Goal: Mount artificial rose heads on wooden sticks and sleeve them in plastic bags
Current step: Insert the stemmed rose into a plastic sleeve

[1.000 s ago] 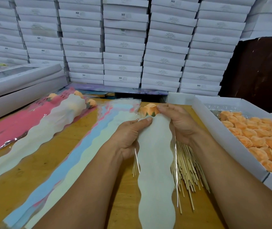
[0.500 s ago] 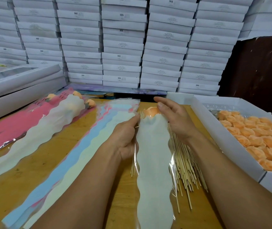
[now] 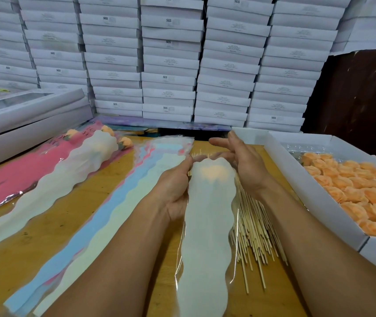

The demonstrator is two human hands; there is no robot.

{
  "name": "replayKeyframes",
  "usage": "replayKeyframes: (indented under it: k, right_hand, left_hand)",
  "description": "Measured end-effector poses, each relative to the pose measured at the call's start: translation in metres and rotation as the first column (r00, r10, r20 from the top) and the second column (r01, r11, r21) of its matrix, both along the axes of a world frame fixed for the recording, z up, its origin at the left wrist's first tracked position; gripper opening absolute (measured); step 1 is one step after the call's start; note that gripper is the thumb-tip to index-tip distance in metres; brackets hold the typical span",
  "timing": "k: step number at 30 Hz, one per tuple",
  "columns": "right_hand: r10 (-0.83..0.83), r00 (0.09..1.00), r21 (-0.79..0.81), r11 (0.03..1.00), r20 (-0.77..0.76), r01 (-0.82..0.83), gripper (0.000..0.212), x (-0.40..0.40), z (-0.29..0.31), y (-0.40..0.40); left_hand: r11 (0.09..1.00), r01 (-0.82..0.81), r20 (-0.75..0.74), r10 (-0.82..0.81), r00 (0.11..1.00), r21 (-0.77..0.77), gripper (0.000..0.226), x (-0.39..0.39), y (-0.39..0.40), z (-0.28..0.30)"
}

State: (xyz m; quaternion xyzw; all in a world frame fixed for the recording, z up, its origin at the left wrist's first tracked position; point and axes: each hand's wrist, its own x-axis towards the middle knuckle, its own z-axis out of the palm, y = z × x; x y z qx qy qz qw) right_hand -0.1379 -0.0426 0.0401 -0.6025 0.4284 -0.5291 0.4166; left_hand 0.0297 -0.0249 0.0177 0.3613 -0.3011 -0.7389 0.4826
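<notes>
A long plastic sleeve (image 3: 206, 227) with a wavy white panel lies lengthwise between my arms. An orange rose head (image 3: 212, 173) shows faintly through its far end, fully inside. My left hand (image 3: 174, 186) pinches the sleeve's left edge near the top. My right hand (image 3: 239, 161) hovers at the top right of the sleeve, fingers loosely spread, thumb raised; whether it touches the plastic is unclear. A heap of wooden sticks (image 3: 254, 223) lies under and right of the sleeve. The stick inside the sleeve is hidden.
A white box (image 3: 315, 191) full of orange rose heads (image 3: 361, 193) stands at the right. Empty pastel sleeves (image 3: 104, 207) lie left of my left arm. Sleeved roses (image 3: 52, 177) rest on pink sleeves further left. Stacked white boxes (image 3: 171, 60) wall the back.
The rose head has slid from the sleeve's open top down inside it. My right hand let go of the rose and lifted off with spread fingers.
</notes>
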Motion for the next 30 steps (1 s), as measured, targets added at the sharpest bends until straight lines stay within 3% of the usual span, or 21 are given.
replayKeyframes:
  k: [6, 12, 15, 19, 24, 28, 30]
  right_hand:
    - [0.119, 0.992, 0.153, 0.98, 0.04, -0.124, 0.066, 0.002, -0.002, 0.001]
    - [0.084, 0.964, 0.201, 0.97, 0.254, -0.137, 0.059, 0.006, -0.002, -0.001]
    - [-0.025, 0.989, 0.29, 0.957, 0.145, -0.018, 0.058, 0.005, -0.001, 0.0]
    - [0.188, 0.979, 0.447, 0.884, -0.081, -0.133, 0.066, -0.001, 0.0, 0.011]
    - [0.251, 0.968, 0.491, 0.845, -0.014, -0.212, 0.091, 0.009, 0.003, 0.021]
    - [0.244, 0.97, 0.482, 0.851, -0.009, -0.21, 0.058, 0.011, -0.001, 0.017]
    - [0.255, 0.967, 0.481, 0.845, 0.017, -0.232, 0.049, 0.01, -0.003, 0.016]
  left_hand:
    - [1.0, -0.024, 0.037, 0.024, 0.999, 0.014, 0.035, -0.001, 0.0, 0.001]
    - [0.994, -0.07, -0.054, 0.075, 0.996, 0.084, 0.046, 0.003, -0.003, 0.0]
    - [0.989, -0.137, -0.056, 0.14, 0.989, 0.05, 0.041, 0.005, -0.007, -0.001]
    - [0.973, -0.23, -0.037, 0.23, 0.972, 0.025, 0.036, 0.006, -0.01, -0.003]
    - [0.971, -0.238, 0.028, 0.237, 0.971, 0.035, 0.041, 0.006, -0.013, -0.004]
    - [0.996, -0.089, -0.008, 0.089, 0.996, -0.005, 0.073, 0.006, -0.01, -0.002]
    - [0.997, -0.059, -0.024, 0.057, 0.998, -0.049, 0.064, 0.006, -0.006, -0.002]
